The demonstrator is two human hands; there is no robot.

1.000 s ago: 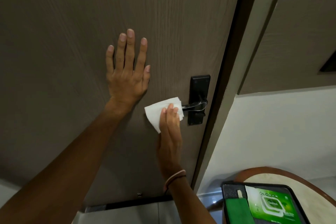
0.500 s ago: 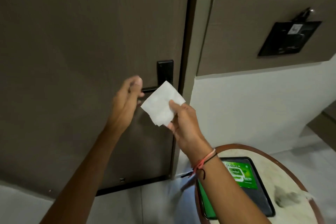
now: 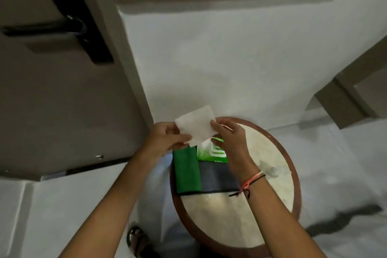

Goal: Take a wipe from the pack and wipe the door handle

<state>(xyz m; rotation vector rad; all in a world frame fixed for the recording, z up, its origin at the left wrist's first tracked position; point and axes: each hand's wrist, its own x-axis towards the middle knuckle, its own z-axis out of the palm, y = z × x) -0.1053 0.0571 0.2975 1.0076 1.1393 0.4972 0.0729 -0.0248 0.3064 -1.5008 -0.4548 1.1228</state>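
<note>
Wipe (image 3: pixel 195 126) pinched between both hands, left hand (image 3: pixel 165 138) on its left edge, right hand (image 3: pixel 229 136) on its right edge, above the green pack (image 3: pixel 211 152) at the desk's (image 3: pixel 272 153) far edge. Door handle (image 3: pixel 41 27) sits well apart, upper left. Likely refolding: keep clean face outward, grip corners firmly. Half a second ago the wipe hung by the handle; view now dropped to the desk.

Motion blur is smearing the whole view, the pack (image 3: pixel 211 152) is lying half hidden behind the wipe (image 3: pixel 195 126) and right hand (image 3: pixel 230 135) with its print unreadable, and the handle (image 3: pixel 41 26) is running off the left edge.
</note>
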